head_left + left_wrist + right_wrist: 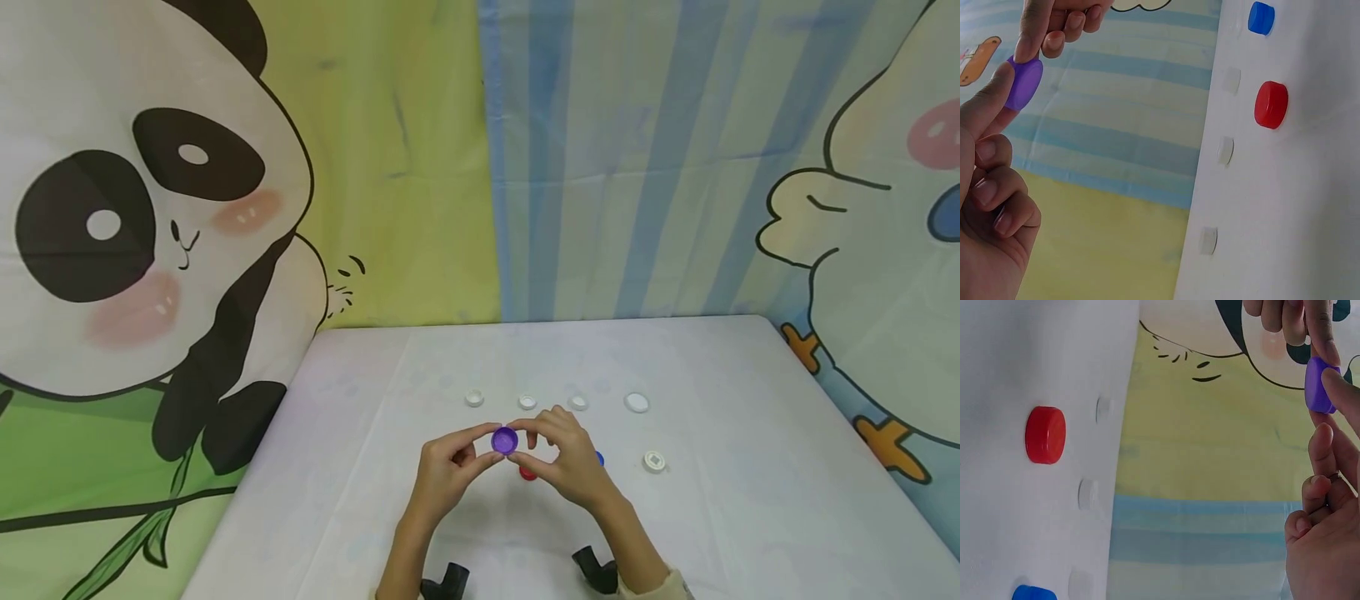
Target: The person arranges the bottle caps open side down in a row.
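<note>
Between both hands, raised over the table, is a purple bottle cap (505, 441), its hollow side facing the head camera. My left hand (444, 471) pinches its left edge with thumb and forefinger. On the opposite edge, the thumb and forefinger of my right hand (567, 461) pinch it too. The other fingers of both hands are curled in the wrist views. Beneath the hands lies a red bottle cap (1271, 105), mostly hidden by the right hand in the head view. A blue bottle cap (1261, 18) sits farther right, also partly covered there.
Across the back of the white table (360, 417) runs a row of white caps, among them a left one (474, 398) and a right one (637, 402). Another white cap (654, 462) lies nearer, at the right. Printed cloth (405, 167) hangs behind the table.
</note>
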`<action>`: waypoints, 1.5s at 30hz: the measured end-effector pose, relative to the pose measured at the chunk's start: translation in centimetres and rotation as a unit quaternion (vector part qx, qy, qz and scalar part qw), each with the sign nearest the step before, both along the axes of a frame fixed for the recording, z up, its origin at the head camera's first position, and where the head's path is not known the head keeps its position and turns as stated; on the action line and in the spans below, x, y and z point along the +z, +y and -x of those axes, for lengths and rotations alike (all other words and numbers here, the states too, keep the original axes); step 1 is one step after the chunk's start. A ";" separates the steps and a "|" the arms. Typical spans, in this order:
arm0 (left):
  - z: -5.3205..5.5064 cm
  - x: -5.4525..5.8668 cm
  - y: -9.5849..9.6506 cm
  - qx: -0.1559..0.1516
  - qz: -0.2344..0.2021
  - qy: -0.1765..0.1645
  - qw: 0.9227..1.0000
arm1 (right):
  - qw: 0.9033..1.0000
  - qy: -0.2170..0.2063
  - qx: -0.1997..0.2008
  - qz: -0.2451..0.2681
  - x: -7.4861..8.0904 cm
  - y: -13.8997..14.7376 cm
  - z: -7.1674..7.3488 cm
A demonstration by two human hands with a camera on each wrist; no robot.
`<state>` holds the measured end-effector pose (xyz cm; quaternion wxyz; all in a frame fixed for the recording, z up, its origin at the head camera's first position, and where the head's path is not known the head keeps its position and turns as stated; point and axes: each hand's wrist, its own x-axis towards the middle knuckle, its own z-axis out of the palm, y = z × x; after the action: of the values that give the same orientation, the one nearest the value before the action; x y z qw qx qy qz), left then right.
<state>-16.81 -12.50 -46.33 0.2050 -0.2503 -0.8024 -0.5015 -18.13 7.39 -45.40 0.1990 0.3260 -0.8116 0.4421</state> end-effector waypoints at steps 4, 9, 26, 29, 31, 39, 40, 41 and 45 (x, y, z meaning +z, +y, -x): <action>0.0 0.0 0.3 -0.009 0.001 0.002 1.000 | 1.000 0.014 -0.005 0.001 0.0 0.4 -0.2; -0.3 0.3 0.5 -0.013 0.010 0.005 1.000 | 0.999 0.053 -0.009 0.006 -0.4 0.6 -0.1; -1.9 3.7 0.6 -0.053 -0.072 -0.336 0.938 | 0.987 0.157 0.000 0.018 -1.0 0.7 -0.2; -1.9 3.6 0.6 -0.065 -0.077 -0.347 0.932 | 0.987 0.157 -0.003 0.015 -1.1 0.8 -0.2; -1.9 3.6 0.6 -0.064 -0.078 -0.347 0.933 | 0.988 0.157 -0.002 0.013 -1.3 0.8 -0.2; -2.0 3.4 0.8 -0.054 -0.074 -0.348 0.933 | 0.987 0.160 -0.004 0.014 -1.6 0.9 -0.3; -2.0 3.5 0.8 -0.053 -0.073 -0.348 0.933 | 0.987 0.160 -0.004 0.015 -1.6 0.9 -0.4; -2.0 3.5 0.9 -0.052 -0.073 -0.348 0.933 | 0.987 0.161 -0.003 0.017 -1.6 0.8 -0.4; -2.1 3.6 1.0 -0.046 -0.073 -0.348 0.934 | 0.986 0.163 0.000 0.020 -1.6 0.8 -0.4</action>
<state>-14.70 -11.54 -42.71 -0.0924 -0.0811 -0.7722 -0.6234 -17.73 8.23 -47.01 0.3351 0.3900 -0.7593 0.3989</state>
